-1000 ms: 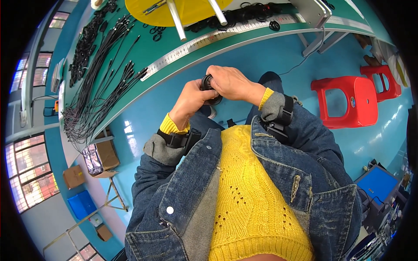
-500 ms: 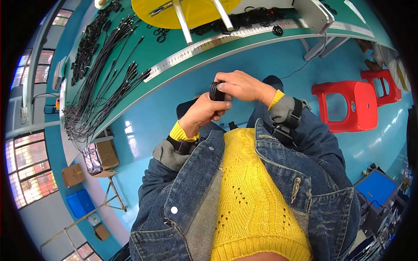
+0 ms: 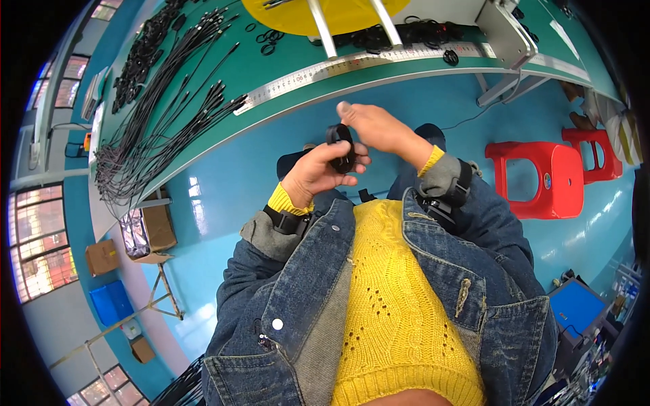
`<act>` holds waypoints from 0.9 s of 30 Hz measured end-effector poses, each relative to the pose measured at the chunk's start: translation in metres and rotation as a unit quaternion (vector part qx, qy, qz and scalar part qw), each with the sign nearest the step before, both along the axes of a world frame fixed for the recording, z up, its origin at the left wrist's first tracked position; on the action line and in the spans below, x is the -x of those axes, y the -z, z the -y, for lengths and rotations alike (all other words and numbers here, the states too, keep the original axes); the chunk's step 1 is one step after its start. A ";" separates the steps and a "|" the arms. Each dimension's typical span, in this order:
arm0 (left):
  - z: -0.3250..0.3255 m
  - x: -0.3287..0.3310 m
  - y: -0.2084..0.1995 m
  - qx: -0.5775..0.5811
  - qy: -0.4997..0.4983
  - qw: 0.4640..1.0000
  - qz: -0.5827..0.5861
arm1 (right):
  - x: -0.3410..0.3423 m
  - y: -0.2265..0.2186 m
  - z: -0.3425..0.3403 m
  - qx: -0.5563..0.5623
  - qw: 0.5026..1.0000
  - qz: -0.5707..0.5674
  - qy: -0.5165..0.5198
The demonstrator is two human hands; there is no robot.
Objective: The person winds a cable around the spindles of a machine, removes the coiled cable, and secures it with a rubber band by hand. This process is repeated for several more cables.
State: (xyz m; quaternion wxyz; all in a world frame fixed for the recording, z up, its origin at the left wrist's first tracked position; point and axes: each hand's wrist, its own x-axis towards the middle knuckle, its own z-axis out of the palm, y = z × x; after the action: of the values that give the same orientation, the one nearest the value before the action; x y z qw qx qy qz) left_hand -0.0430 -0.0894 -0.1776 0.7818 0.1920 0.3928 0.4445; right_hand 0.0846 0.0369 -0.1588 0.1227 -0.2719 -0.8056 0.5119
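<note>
So the black coil (image 3: 334,134) is held up in front of the body, seen against the blue floor (image 3: 217,230) and short of the edge of the green table (image 3: 298,99); it's pinched in the left hand (image 3: 313,174), with the thumb laid across it and the fingers loosely curled, a bit spread at the tips; the right hand (image 3: 379,125) is raised just beside it, half curled with the thumb stuck out, and whether anything is gripped by it can't be told from this angle.

Biggest worry, imo: the coil could be let spring open; no tie can be made out around it, and it seems to be kept together mostly by that left thumb; if the pinch gets eased too much, turns could be slipped sideways or the whole thing dropped, and no tabletop is seen beneath it.

Tangling is the other one; the loose cables (image 3: 162,135) are fanned out on the table's left, so a stray end could be caught if the coil gets put down there; the small black rings (image 3: 269,42) by the yellow disc (image 3: 291,19) could be scattered by a careless sleeve, and the steel ruler (image 3: 365,62) could be nudged too.
</note>
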 end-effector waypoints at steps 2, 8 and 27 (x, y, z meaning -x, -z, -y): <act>0.008 0.011 -0.005 -0.022 -0.017 0.982 0.185 | 0.001 0.000 -0.001 0.044 0.997 -0.052 0.020; 0.024 0.033 -0.020 -0.077 -0.041 0.960 0.268 | 0.006 -0.015 0.013 0.130 0.991 0.001 -0.005; 0.051 0.086 -0.076 0.049 -0.299 0.952 0.052 | 0.054 -0.020 0.057 0.103 0.993 -0.058 -0.028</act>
State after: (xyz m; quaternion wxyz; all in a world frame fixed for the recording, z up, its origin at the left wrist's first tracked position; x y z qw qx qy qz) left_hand -0.1286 -0.1404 -0.1018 0.6411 0.0044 0.4121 0.6474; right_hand 0.0311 -0.0197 -0.1390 0.1264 -0.2303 -0.7476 0.6100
